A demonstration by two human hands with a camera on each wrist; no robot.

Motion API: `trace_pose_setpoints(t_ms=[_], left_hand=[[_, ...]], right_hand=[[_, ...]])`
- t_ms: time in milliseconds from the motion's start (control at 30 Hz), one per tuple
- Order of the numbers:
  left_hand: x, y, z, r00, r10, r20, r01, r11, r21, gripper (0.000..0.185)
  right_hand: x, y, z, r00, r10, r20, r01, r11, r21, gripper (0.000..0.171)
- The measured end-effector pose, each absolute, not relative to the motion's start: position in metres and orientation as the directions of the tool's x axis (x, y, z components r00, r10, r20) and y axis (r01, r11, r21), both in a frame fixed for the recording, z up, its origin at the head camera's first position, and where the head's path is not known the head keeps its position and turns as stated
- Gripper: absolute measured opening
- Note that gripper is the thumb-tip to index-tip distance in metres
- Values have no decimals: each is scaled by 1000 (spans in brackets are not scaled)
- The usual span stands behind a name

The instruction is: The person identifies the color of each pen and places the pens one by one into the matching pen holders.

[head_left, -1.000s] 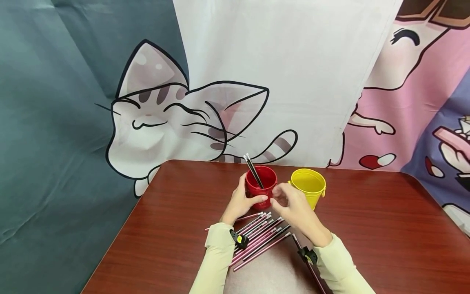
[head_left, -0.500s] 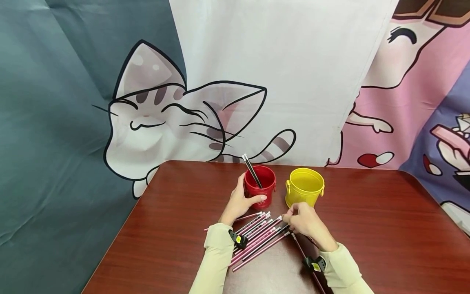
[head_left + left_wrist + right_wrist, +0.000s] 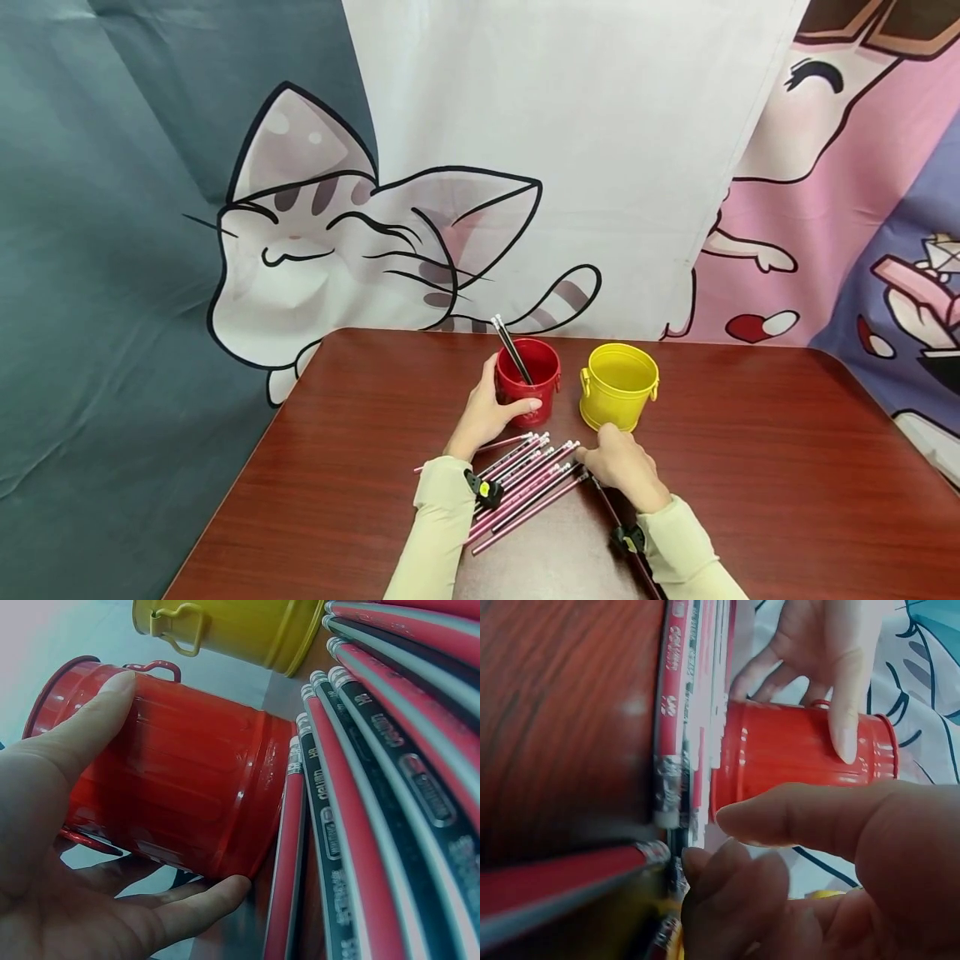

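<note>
My left hand (image 3: 480, 421) holds the small red bucket (image 3: 187, 765), thumb along its near side and fingers around the other. A pair of black pencils (image 3: 512, 350) leans inside it, white eraser ends up. My right hand (image 3: 624, 468) is low at the eraser ends of the pile of pink and black striped pencils (image 3: 521, 492). In the right wrist view, its thumb and curled fingers are apart, fingertips right by a black pencil's end. A yellow bucket (image 3: 611, 407) stands just beyond this hand; no pencils show in it.
More pencils (image 3: 606, 507) lie apart on the right, partly hidden under the right wrist and its camera. The brown wooden table (image 3: 772, 450) ends at a cartoon-printed cloth (image 3: 615, 150) behind the buckets.
My right hand has moved from beside the red bucket down toward me to the pencils' eraser ends. My left hand stays on the red bucket.
</note>
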State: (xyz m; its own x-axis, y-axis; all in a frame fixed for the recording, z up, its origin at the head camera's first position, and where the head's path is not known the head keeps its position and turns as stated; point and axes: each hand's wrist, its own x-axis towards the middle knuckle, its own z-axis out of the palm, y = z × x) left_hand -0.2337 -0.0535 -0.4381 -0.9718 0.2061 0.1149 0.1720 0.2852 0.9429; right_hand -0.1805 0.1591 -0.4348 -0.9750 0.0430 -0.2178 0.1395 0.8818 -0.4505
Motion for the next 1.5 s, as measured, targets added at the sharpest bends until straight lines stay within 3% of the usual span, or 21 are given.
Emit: trace_pose_setpoints(t_ms=[300, 633, 767, 1233, 1500], left_hand=[[-244, -53, -458, -972, 183, 148, 203, 339, 918, 88], [-244, -53, -457, -975, 179, 135, 189, 333, 924, 86], [-234, -53, -439, -975, 193, 112, 168, 309, 936, 85], [-245, -53, -458, -977, 177, 122, 175, 324, 930, 86], [-244, -53, -459, -973, 180, 141, 193, 312, 930, 85]], right_hand=[[-180, 154, -443, -982, 52, -184, 128, 893, -431, 29], [-180, 151, -446, -987, 75, -141, 130, 889, -438, 30], [-180, 150, -447, -987, 93, -134, 144, 883, -447, 29], [-181, 147, -446, -986, 112, -124, 158, 859, -487, 28], [-180, 145, -434, -986, 117, -116, 162, 809, -565, 30]])
